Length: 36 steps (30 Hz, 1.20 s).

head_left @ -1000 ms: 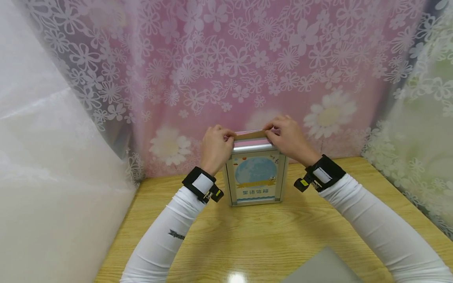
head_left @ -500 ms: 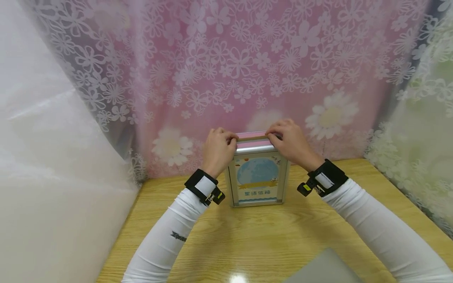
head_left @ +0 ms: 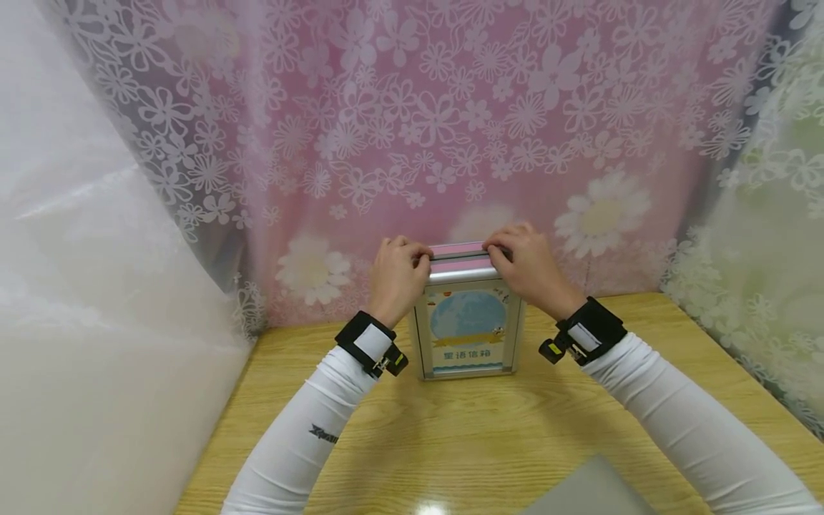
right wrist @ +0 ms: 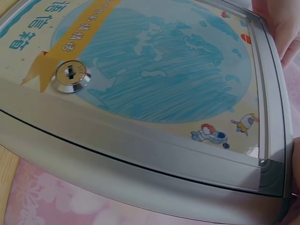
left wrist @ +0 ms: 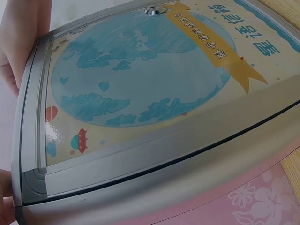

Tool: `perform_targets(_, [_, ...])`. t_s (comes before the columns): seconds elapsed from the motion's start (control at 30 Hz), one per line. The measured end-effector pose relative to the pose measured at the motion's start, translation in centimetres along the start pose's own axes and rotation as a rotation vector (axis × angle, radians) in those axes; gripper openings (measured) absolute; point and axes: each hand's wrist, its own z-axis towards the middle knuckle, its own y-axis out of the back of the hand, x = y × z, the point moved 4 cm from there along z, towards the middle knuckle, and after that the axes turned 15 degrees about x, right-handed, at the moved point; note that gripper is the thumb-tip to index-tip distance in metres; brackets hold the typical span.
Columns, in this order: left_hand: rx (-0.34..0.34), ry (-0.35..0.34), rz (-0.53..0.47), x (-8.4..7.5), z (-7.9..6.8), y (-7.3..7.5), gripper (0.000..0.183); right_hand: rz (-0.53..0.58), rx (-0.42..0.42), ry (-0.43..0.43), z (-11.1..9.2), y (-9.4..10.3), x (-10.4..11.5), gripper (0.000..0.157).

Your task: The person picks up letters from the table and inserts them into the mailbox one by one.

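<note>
A silver-framed letter box (head_left: 470, 329) with pink strips on top stands upright on the table. Its front bears a blue globe print and Chinese lettering; a round key lock (right wrist: 71, 76) shows in the right wrist view. My left hand (head_left: 397, 281) has bent fingers at the left end of the dark top slot (head_left: 458, 254). At the slot's right end my right hand (head_left: 531, 270) has its thumb and index fingertip close together. Between the hands no brown paper shows above the slot. Whether the fingertips still pinch its edge, I cannot tell.
The wooden table (head_left: 386, 458) runs up to a pink flowered curtain (head_left: 450, 143) behind the box. A grey flat sheet (head_left: 592, 490) lies at the front edge, right of centre. White sheeting (head_left: 96, 286) hangs on the left, a pale flowered curtain (head_left: 772, 236) on the right.
The brown paper between my hands has gone down into the slot: a wide strip showed first, then a thin line, now none. Both hands have come slightly lower and remain at the slot's ends.
</note>
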Motion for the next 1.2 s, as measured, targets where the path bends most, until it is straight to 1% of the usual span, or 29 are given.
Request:
perform_targets(0.27, [0.001, -0.011, -0.006, 0.1, -0.1, 0.0, 0.018, 0.029, 0.005, -0.018, 0.0, 0.1, 0.0, 0.016])
perform_targets(0.37, [-0.022, -0.037, 0.04, -0.4, -0.4, 0.2, 0.016, 0.052, 0.001, -0.035, 0.1, 0.2, 0.1, 0.017])
perform_targets(0.43, [-0.054, -0.081, 0.092, -1.1, -0.9, 0.3, 0.015, 0.063, -0.006, -0.041, 0.1, 0.4, 0.2, 0.017])
perform_targets(0.57, [-0.128, -0.231, 0.185, -3.5, -2.5, 0.2, 0.013, 0.065, -0.014, -0.048, -0.1, 0.6, 0.2, 0.017])
perform_targets(0.63, [-0.142, -0.314, 0.198, -4.9, -3.6, -0.2, 0.012, 0.065, -0.017, -0.046, -0.2, 0.7, 0.1, 0.018])
perform_targets(0.7, [-0.125, -0.376, 0.214, -6.1, -4.9, -1.0, 0.013, 0.069, -0.018, -0.041, -0.4, 0.8, 0.0, 0.018])
perform_targets(0.77, [-0.074, -0.419, 0.219, -7.2, -6.4, -2.4, 0.014, 0.079, -0.013, -0.05, -0.7, 1.0, -0.1, 0.019])
perform_targets(0.83, [0.01, -0.431, 0.24, -8.0, -8.0, -4.1, 0.017, 0.091, -0.003, -0.063, -1.0, 1.3, -0.2, 0.02])
perform_targets(0.9, [0.118, -0.42, 0.274, -8.6, -9.7, -6.2, 0.02, 0.104, 0.002, -0.085, -1.4, 1.6, -0.3, 0.021])
perform_targets(0.97, [0.24, -0.392, 0.314, -9.0, -11.1, -8.2, 0.027, 0.111, 0.007, -0.101, -1.8, 1.9, -0.4, 0.023])
perform_targets(1.03, [0.361, -0.366, 0.356, -9.1, -12.5, -10.2, 0.034, 0.117, 0.015, -0.115, -2.2, 2.1, -0.6, 0.024])
perform_targets(1.1, [0.472, -0.352, 0.368, -9.1, -13.8, -12.0, 0.04, 0.122, 0.033, -0.111, -2.5, 2.2, -0.7, 0.026])
perform_targets(1.13, [0.523, -0.348, 0.37, -9.1, -14.3, -12.8, 0.043, 0.123, 0.046, -0.11, -2.8, 2.2, -0.8, 0.027])
perform_targets(1.2, [0.599, -0.353, 0.368, -9.0, -15.3, -14.0, 0.045, 0.127, 0.072, -0.103, -3.2, 2.2, -0.9, 0.028])
